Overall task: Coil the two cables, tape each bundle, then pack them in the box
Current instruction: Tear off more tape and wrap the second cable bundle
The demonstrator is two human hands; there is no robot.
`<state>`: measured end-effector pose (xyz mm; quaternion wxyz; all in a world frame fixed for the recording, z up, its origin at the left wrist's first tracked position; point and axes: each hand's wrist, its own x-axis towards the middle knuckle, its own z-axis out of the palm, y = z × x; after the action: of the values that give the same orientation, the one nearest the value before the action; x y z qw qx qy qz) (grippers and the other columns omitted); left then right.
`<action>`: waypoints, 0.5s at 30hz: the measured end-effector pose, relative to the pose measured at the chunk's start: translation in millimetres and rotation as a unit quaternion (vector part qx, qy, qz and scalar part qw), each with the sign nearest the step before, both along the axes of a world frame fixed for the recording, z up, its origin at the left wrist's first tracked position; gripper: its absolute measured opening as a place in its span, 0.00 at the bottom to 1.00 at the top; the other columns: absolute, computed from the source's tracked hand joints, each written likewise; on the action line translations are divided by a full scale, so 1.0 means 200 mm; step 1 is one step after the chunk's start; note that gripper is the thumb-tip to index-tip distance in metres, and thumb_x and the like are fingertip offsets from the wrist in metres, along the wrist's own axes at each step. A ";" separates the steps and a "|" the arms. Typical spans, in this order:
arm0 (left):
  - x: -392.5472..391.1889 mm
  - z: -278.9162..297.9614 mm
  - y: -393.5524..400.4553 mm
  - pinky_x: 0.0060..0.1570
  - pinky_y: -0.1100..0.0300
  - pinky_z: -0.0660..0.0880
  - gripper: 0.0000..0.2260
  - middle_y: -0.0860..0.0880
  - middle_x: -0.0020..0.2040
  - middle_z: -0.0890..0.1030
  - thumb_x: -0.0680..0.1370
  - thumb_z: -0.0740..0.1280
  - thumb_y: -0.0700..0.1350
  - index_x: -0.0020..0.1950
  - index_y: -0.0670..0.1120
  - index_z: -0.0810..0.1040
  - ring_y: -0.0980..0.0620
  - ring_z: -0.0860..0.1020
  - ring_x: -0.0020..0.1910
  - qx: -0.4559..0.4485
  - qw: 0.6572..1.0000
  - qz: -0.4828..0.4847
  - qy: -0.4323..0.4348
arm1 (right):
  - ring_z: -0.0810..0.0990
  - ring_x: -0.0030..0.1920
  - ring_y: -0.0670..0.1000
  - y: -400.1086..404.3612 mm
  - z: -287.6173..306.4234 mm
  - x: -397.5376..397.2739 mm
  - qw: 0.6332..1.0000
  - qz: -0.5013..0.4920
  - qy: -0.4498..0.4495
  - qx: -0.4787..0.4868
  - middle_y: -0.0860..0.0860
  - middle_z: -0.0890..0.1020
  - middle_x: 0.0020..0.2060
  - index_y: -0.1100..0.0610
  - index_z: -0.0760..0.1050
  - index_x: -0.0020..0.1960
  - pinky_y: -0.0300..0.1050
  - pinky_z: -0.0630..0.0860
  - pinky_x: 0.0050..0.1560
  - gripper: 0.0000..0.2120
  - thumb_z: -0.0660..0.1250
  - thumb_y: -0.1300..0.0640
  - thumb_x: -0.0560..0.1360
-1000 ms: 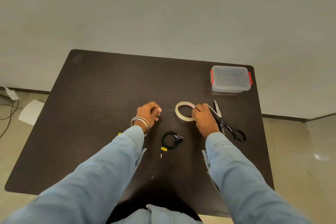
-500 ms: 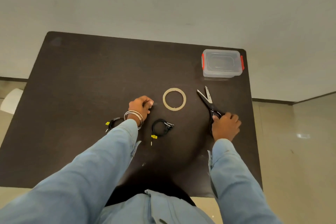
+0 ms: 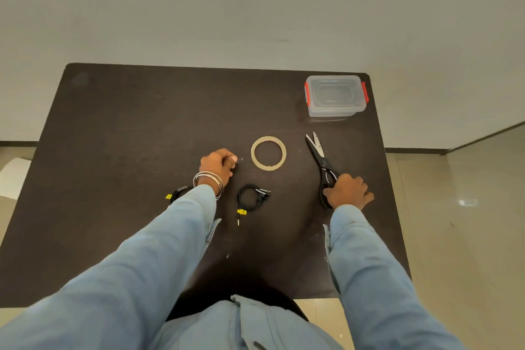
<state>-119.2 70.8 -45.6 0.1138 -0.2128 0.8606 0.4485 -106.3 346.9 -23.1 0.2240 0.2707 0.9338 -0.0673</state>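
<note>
A coiled black cable (image 3: 242, 199) with a yellow tag lies on the dark table (image 3: 127, 128) between my arms. A second black cable (image 3: 176, 193) with a yellow tag peeks out from under my left sleeve. The tape roll (image 3: 253, 153) lies flat beyond the first cable. My left hand (image 3: 218, 163) is curled just left of the roll and seems to pinch a thin clear tape end. My right hand (image 3: 348, 192) grips the black handles of the scissors (image 3: 317, 148), whose blades point away from me. The clear box (image 3: 335, 111) with red latches stands at the far right corner, lid on.
The table's right edge runs close to my right hand and the box. A pale wall rises behind the table. Tiled floor shows on the right, and a white object lies on the floor at the far left.
My right hand let go of the tape roll and moved right onto the scissors' handles. The roll now lies flat. My left hand stayed curled in place.
</note>
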 end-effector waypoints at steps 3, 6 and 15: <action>0.00 0.01 -0.01 0.45 0.56 0.78 0.07 0.46 0.41 0.81 0.79 0.62 0.44 0.49 0.44 0.79 0.50 0.77 0.34 -0.004 1.000 -0.002 0.006 | 0.73 0.63 0.59 -0.06 0.00 0.01 0.999 0.035 0.023 0.020 0.58 0.78 0.58 0.60 0.74 0.59 0.62 0.60 0.69 0.21 0.68 0.47 0.74; 0.00 0.03 -0.03 0.42 0.59 0.76 0.06 0.46 0.41 0.80 0.79 0.62 0.43 0.47 0.45 0.78 0.51 0.77 0.34 -0.022 1.000 -0.011 0.009 | 0.78 0.56 0.58 -0.11 0.08 -0.01 0.997 0.018 0.054 -0.045 0.55 0.80 0.48 0.60 0.72 0.56 0.62 0.57 0.70 0.18 0.67 0.47 0.75; -0.02 0.07 -0.04 0.45 0.55 0.78 0.08 0.44 0.42 0.81 0.80 0.60 0.42 0.48 0.43 0.78 0.45 0.80 0.37 -0.071 0.995 -0.067 0.017 | 0.74 0.61 0.54 -0.21 0.35 -0.14 0.964 0.267 0.020 0.000 0.51 0.77 0.55 0.54 0.69 0.61 0.68 0.54 0.67 0.32 0.69 0.33 0.67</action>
<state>-123.2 62.5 -31.8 0.1135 -0.1547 0.9045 0.3810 -133.9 304.0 47.2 0.2149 0.0104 0.9765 -0.0102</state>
